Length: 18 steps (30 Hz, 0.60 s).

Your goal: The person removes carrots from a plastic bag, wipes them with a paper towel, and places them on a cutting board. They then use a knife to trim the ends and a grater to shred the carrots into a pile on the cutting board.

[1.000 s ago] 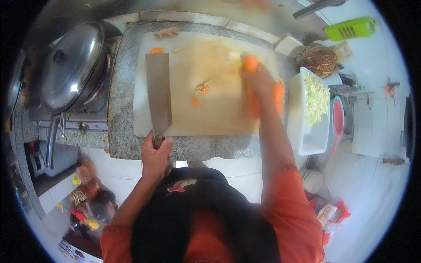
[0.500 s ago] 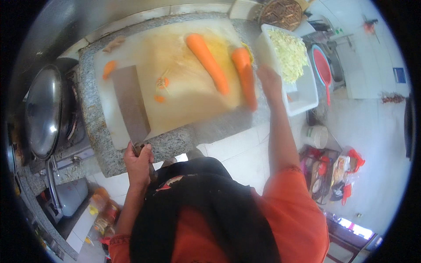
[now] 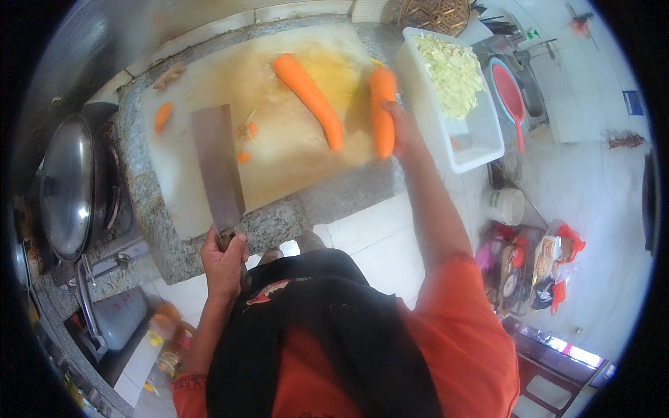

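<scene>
Two large carrots lie toward the upper middle of the frame, and my right hand (image 3: 405, 132) is on the nearer-to-the-tub one, the right-hand carrot (image 3: 382, 87). My fingers are curled in against its right side, about midway along, and seem closed around it; their undersides are hidden. I think I hold it there because the middle gives the best balance on something so long. The other carrot (image 3: 306, 94) slants across the pale cutting board (image 3: 279, 181), just left of it and apart, untouched.

At the lower left of centre, my left hand (image 3: 223, 265) is wrapped tight around the handle of a broad cleaver (image 3: 217, 160). The blade points up the frame over the board, turned so that its flat side faces me; whether it rests on the surface I can't tell. Held out on the left like this, it probably stays well clear of my other fingers.

Small orange trimmings (image 3: 247, 130) sit right of the blade, an orange chunk (image 3: 163, 116) and a knobbly root (image 3: 169, 74) at the board's upper left, perhaps pushed aside for room. Upper right, the white tub (image 3: 421, 104) of pale green shreds (image 3: 449, 76) stands beside the board, likely for easy reach.
</scene>
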Available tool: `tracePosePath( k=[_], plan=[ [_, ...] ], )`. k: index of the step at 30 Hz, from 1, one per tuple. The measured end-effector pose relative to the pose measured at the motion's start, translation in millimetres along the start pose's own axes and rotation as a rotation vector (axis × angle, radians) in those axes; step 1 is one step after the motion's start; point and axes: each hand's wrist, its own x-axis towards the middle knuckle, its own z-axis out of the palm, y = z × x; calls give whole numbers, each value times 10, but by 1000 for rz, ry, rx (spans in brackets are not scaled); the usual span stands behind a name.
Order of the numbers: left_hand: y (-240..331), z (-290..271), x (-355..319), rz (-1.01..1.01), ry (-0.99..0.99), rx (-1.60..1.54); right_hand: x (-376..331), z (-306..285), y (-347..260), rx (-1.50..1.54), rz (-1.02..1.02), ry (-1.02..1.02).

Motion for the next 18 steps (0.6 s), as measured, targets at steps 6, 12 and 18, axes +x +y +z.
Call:
tracePosePath(
  k=[6,12,18],
  plan=[
    [-16,-13,-44,-17,22,-16,-219,299,-218,535,249,-302],
    [-26,-31,-51,-22,18,67,-232,482,-257,624,235,-292],
    [153,183,-66,599,-98,411,-433,1011,-229,779,6,-272]
  ],
)
